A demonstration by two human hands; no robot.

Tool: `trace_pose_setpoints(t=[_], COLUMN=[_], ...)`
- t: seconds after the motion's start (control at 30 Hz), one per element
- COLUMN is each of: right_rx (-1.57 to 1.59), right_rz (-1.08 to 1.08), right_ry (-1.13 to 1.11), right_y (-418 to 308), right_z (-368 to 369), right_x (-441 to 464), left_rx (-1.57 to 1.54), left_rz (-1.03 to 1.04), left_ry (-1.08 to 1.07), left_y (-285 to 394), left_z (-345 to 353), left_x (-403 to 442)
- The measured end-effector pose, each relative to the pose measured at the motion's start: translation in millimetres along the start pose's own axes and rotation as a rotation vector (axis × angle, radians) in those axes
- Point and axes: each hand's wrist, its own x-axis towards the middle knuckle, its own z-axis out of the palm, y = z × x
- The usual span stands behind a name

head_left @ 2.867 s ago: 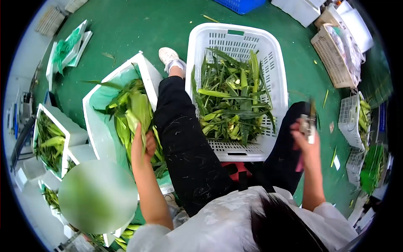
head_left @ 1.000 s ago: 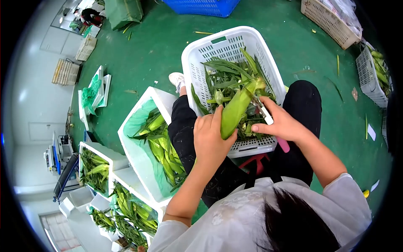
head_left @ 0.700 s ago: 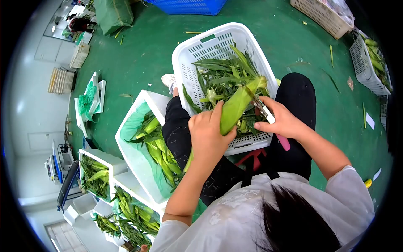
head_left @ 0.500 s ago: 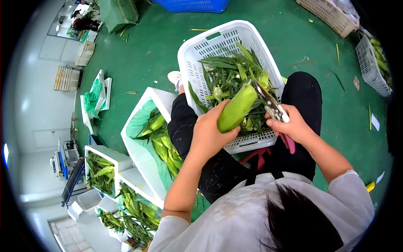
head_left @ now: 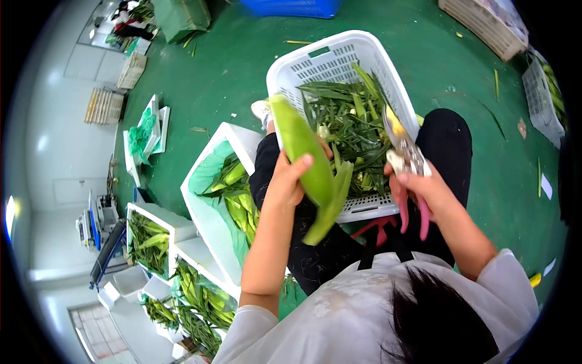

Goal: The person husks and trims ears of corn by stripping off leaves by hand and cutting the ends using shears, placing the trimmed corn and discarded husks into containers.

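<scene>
My left hand (head_left: 294, 176) is closed around a green corn cob in its husk (head_left: 303, 148), which tilts over the left rim of the white basket, with loose husk leaves hanging at its lower end. My right hand (head_left: 418, 182) holds pruning shears (head_left: 407, 153) with pink handles, blades pointing up over the basket's right side; the handles are spread. Cut stalks and leaves (head_left: 357, 133) fill much of the white basket (head_left: 332, 213) between my knees. By my left leg, a foam box (head_left: 205, 176) lined with green plastic holds several corn cobs (head_left: 244, 212).
More foam boxes of corn (head_left: 148, 242) stand at the lower left. A blue crate (head_left: 294, 7) is at the top, a beige crate (head_left: 485, 27) and a white crate (head_left: 539, 103) at the right. A person (head_left: 130, 29) is far off at the upper left.
The cob has moved left from over the basket's middle and swung round, its upper end now leaning left. The shears have moved away from it, and their handles have spread apart.
</scene>
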Motion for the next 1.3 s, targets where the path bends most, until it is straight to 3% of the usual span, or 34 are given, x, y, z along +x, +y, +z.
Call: trace_pose_setpoints(t=[0.07, 0.13, 0.27, 0.33, 0.4, 0.53, 0.57, 0.63, 0.67, 0.73, 0.83, 0.9, 0.97, 1.0, 1.07, 1.1, 1.13, 1.2, 1.27, 1.3], right_rx=[-0.099, -0.101, -0.032, -0.158, -0.489, -0.788, -0.856, -0.559, -0.410, -0.339, -0.068, -0.154, -0.193, -0.185, -0.157, -0.195, -0.241, -0.222, -0.156, -0.192], right_rz=[0.121, 0.229, 0.389, 0.246, -0.144, -0.417, -0.340, -0.176, -0.028, 0.051, 0.353, 0.464, 0.522, 0.532, 0.645, 0.709, 0.771, 0.788, 0.802, 0.781], right_ry=[-0.089, -0.167, -0.099, -0.010, 0.178, 0.310, 0.290, 0.144, 0.089, 0.079, -0.044, -0.161, -0.258, -0.279, -0.287, -0.260, -0.232, -0.215, -0.199, -0.203], right_y=[10.7, 34.9, 56.7, 70.5, 100.7, 83.0, 76.4, 80.9, 76.1, 87.6, 89.7, 104.2, 114.0, 116.0, 119.1, 116.3, 109.6, 110.8, 107.8, 104.1], right_z=[10.7, 21.4, 40.2, 44.9, 37.0, 43.9, 45.0, 42.5, 47.5, 38.0, 33.2, 24.8, 25.0, 25.9, 19.8, 20.7, 25.3, 22.3, 27.5, 33.7], right_x=[-16.2, -29.7, -19.1, -0.2, 30.0, 61.0, 58.0, 46.8, 37.1, 30.5, 10.8, -2.4, -13.1, -15.5, -6.3, -2.4, 3.1, 6.2, 9.4, 8.3], left_rx=[-0.255, -0.388, -0.431, -0.341, -0.289, -0.439, -0.525, -0.712, -0.717, -0.568, -0.649, -0.762, -0.786, -0.849, -0.942, -1.000, -0.899, -0.806, -0.552, -0.338], left_rz=[0.187, 0.241, 0.466, 0.548, 0.568, 0.556, 0.500, 0.398, 0.388, 0.446, 0.344, 0.429, 0.362, 0.414, 0.394, 0.399, 0.454, 0.407, 0.256, 0.189], left_ry=[0.343, 0.509, 0.627, 0.677, 0.761, 0.802, 0.828, 0.895, 0.915, 1.124, 1.146, 1.179, 1.724, 1.684, 2.036, 2.203, 2.241, 2.514, 2.934, 3.039], left_y=[-9.4, -9.3, -17.6, -18.8, -31.2, -41.1, -39.3, -32.2, -28.7, -22.8, -53.3, -123.8, -174.1, -228.3, -284.1, -299.7, -312.1, -323.6, -324.6, -320.6], left_z=[-4.2, -9.6, 4.0, 26.4, 36.8, 39.4, 30.2, 4.6, -11.2, -44.9, -119.3, -145.0, -95.4, -73.9, 19.4, 65.5, 110.3, 159.3, 131.4, 91.9], left_x=[8.2, 13.3, 7.2, -3.3, -11.9, -19.9, -21.5, -36.9, -52.2, -102.2, -269.8, -415.6, -539.4, -632.5, -737.5, -767.6, -791.2, -804.4, -794.8, -781.9])
